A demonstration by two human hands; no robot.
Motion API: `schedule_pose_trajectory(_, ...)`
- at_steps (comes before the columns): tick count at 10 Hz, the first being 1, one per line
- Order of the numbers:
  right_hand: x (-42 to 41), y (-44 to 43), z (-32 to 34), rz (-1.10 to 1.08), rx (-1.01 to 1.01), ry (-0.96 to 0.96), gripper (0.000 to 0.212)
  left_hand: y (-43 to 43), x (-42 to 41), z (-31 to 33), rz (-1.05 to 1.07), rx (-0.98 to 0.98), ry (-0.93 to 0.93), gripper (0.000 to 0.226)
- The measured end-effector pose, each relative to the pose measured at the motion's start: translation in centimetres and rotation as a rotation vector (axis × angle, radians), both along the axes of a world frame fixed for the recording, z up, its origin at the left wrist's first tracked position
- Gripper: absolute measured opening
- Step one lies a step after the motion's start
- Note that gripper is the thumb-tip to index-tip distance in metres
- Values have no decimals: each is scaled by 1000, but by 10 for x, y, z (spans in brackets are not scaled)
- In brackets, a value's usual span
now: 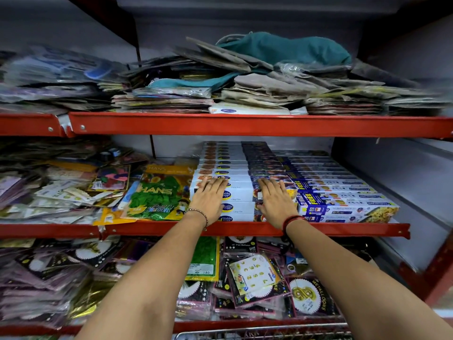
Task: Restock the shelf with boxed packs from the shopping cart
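Note:
Long white cling-film boxes (241, 192) lie stacked in rows on the middle shelf (331, 229), running from its front edge to the back. My left hand (210, 198) lies flat on the left end of the front boxes, fingers spread. Flat on the right end of those same boxes rests my right hand (276, 201). Neither hand grips anything. To the right of them sits a second stack of blue and white foil boxes (343, 204). The top wire rim of the shopping cart (262, 332) shows at the bottom edge; its contents are hidden.
Green balloon packs (159, 195) and loose packets crowd the middle shelf left of the boxes. The top shelf (245, 125) holds piles of flat packets and a teal cloth bag (284, 49). Foil balloon packs (257, 276) fill the lower shelf. Bare shelf space lies right of the foil boxes.

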State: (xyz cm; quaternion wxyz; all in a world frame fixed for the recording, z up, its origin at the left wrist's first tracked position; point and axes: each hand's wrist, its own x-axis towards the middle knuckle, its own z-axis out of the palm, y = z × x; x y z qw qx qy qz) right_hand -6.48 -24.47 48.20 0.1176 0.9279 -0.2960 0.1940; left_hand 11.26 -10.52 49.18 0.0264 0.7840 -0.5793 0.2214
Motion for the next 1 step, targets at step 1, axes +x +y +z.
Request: schedule_pose_trajectory(1, -14, 20, 7, 41, 51, -136, 75, 13, -12, 6, -4, -5, -21, 78)
